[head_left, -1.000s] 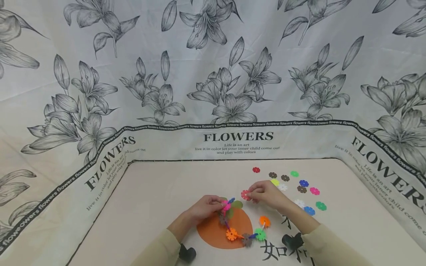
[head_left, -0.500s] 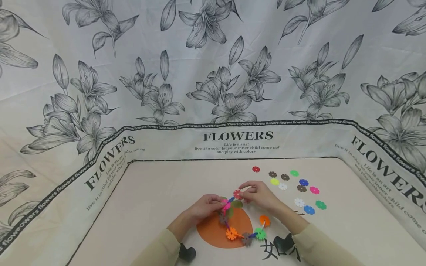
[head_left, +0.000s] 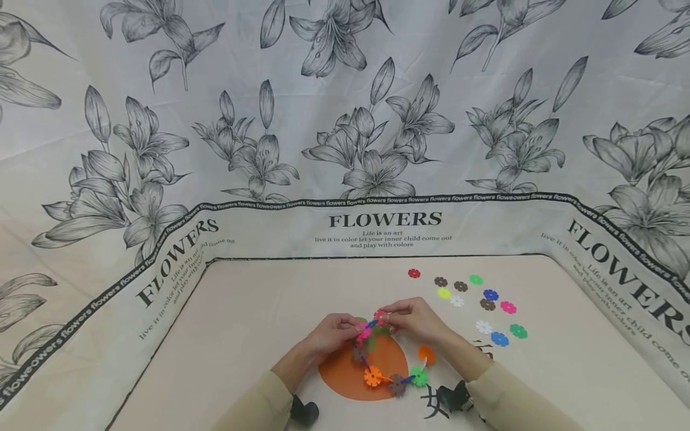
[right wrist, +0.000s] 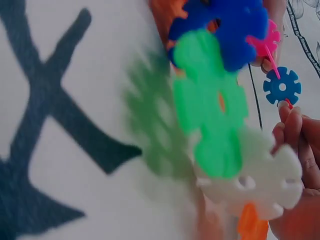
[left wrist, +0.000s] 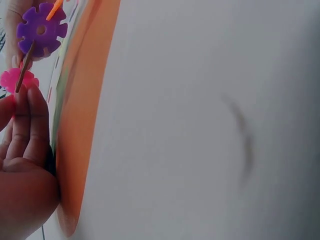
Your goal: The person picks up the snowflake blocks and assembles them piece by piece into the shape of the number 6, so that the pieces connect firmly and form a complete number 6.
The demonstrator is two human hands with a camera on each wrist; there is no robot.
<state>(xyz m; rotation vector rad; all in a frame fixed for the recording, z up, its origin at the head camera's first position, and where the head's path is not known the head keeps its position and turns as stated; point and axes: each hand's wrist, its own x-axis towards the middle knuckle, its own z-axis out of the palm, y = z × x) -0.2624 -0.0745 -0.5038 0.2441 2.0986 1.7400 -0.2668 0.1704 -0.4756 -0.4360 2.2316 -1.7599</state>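
The person's left hand (head_left: 330,333) is over the table (head_left: 259,311), its grip closed on a pink disc (head_left: 363,330) pinched between thumb and fingertips. The right hand (head_left: 416,317) is just beside it, its grip pinching a red disc (head_left: 380,315) by the edge. Between the two is a blue disc (right wrist: 275,91), joined to the pink disc; the red disc touches its rim, though how deeply it is slotted in cannot be told. The pink and blue discs belong to a chain (head_left: 372,376) of flower-shaped pieces that curves toward the table's near edge across a printed orange circle (head_left: 342,380), ending at an orange disc (head_left: 426,354). Loose discs (head_left: 487,304) in several colours lie scattered toward the table's far right corner, well apart from the chain. Flower-printed fabric (head_left: 291,230) rises behind the far edge.
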